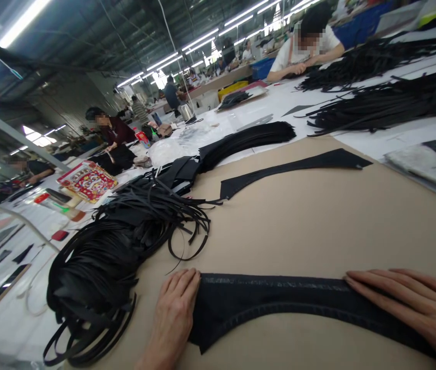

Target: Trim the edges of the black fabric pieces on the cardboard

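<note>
A black curved fabric piece [256, 295] lies along the near edge of a tan board [318, 221], with a pale strip along its straight upper edge. At its left end, my left hand [177, 308] grips the edge with fingers bent and close together; its thumb is hidden. My right hand [414, 303] rests flat on the right part of the piece, fingers stretched out. Farther up the board lies a second black curved piece [295, 167], apart from both hands. Beside my left hand is a heap of black strips [98, 267].
Behind the board sits a stack of black curved pieces [248, 141]. More black strips [391, 100] are piled at the far right, near a co-worker [304, 43] leaning on the table. A red printed box [87, 180] and a glue bottle [73, 211] stand at left.
</note>
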Tool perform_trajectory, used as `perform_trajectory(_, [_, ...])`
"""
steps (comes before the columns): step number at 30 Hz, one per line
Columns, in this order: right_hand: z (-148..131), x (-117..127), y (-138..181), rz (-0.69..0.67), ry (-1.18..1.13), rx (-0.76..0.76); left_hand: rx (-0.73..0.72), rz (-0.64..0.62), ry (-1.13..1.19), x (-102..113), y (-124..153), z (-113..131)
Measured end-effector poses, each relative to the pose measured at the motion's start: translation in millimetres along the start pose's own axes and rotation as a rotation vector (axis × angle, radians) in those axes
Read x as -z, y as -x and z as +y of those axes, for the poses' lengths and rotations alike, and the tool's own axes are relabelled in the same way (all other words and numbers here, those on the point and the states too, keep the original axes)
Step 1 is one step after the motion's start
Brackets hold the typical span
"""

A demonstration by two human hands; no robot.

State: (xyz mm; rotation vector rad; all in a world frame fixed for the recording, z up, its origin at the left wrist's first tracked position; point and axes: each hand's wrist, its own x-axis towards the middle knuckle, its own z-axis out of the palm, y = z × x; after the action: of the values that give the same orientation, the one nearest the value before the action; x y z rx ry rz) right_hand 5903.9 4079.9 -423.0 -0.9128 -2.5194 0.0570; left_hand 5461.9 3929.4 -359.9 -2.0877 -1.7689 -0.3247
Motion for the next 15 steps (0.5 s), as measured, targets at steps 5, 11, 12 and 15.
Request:
perform_trajectory(5, [7.4, 20.8, -10.5, -0.206, 0.013, 0.042, 0.281, -0.024, 0.299, -1.7, -18.0, 1.5])
perform_trajectory(11, [-46.5, 42.2, -67.9, -0.116, -0.102, 0.036, 0.464, -0.397, 0.555, 13.3, -54.6, 9.6])
perform_trajectory(12, [-64.0, 43.7, -82.9, -0.154, -0.154, 0.038, 0.464, -0.406, 0.549, 15.4, -58.2, 9.3])
perform_trajectory(15, [-118.2, 38.1, -127.5, -0.321, -0.259, 0.055, 0.458, -0.456, 0.547, 18.5, -64.5, 5.3])
